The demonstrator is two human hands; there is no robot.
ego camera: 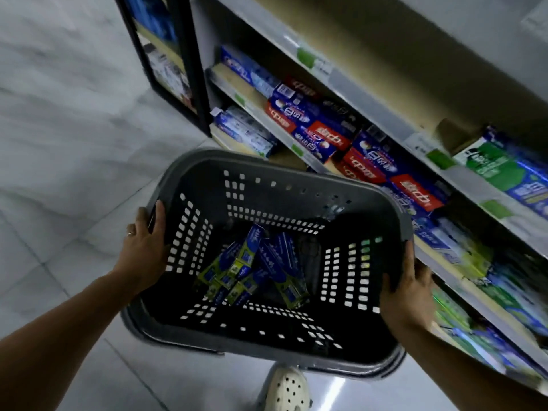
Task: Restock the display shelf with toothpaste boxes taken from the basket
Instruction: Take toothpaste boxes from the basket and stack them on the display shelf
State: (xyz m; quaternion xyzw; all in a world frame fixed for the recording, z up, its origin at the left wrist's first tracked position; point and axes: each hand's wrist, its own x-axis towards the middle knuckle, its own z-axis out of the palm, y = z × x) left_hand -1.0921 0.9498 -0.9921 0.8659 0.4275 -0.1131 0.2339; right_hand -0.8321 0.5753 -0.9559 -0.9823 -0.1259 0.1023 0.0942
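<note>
**Basket held at the shelf**

My left hand (pixel 145 247) and right hand (pixel 407 287) clamp the smooth rim of the perforated grey plastic basket (pixel 207 157). Between my fingers, glossy blue-and-yellow toothpaste boxes (pixel 258 271) lie jumbled on its floor. Beyond my right fingers stands the display shelf (pixel 370 105).

Left hand (pixel 145 247) curled closed, thumb over top, ring on one finger, right hand (pixel 407 295) clamped likewise, both forearms bare, extended forward, spread well apart, wrists roughly level
</note>
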